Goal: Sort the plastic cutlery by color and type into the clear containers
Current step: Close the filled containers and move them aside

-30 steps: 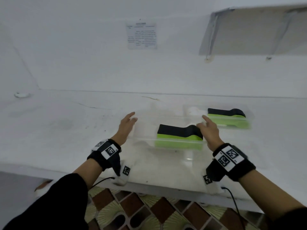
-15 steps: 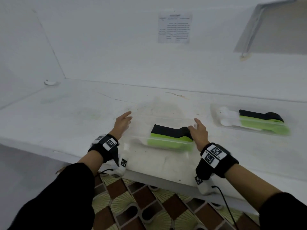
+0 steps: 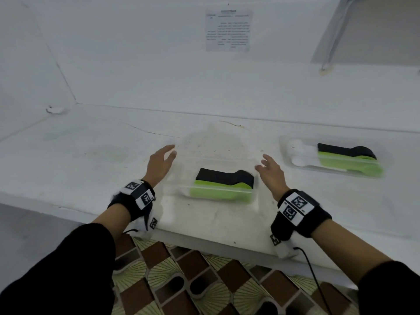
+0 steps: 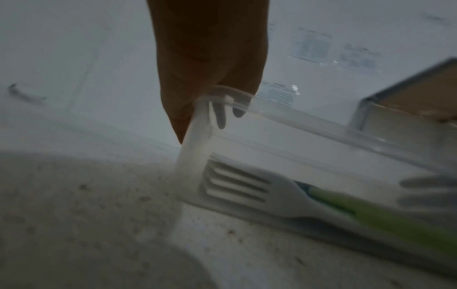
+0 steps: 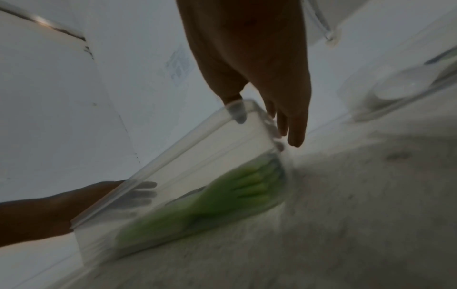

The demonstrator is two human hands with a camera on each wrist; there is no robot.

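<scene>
On the white counter (image 3: 79, 160), my left hand (image 3: 159, 163) and right hand (image 3: 271, 172), fingers straight, press opposite ends of the clear container (image 3: 218, 160) of green forks (image 3: 220, 193) and black forks (image 3: 225, 177); wall notice (image 3: 228, 30) unreadable.

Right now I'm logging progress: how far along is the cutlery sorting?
Nearly finished, it seems. Done: black and green cutlery lies in the near container; white, black and green pieces fill the far container. In hand: the left hand and right hand flank the near container, fingers straight. Left: no loose cutlery shows on the counter.
</scene>
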